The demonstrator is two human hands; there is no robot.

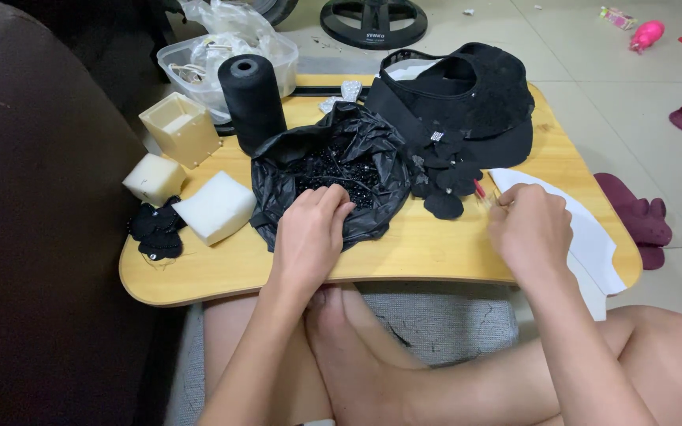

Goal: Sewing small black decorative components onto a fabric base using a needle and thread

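Note:
My left hand (311, 230) rests in an opened black plastic bag (327, 170) full of small black beads (333, 170), fingertips among the beads. My right hand (526, 229) is closed over a thin red-tipped tool (479, 189) just right of a black fabric flower (445, 177). The flower lies at the brim of a black lace visor cap (467, 99). Everything sits on a low wooden lap table (404, 248) over my crossed legs.
A black thread cone (252, 101) stands at the back left, beside a cream box (179, 128), two white foam blocks (215, 207) and more black flowers (155, 229). A clear tub (199, 63) sits behind. White paper (586, 229) lies at the right. A dark sofa (33, 197) borders the left.

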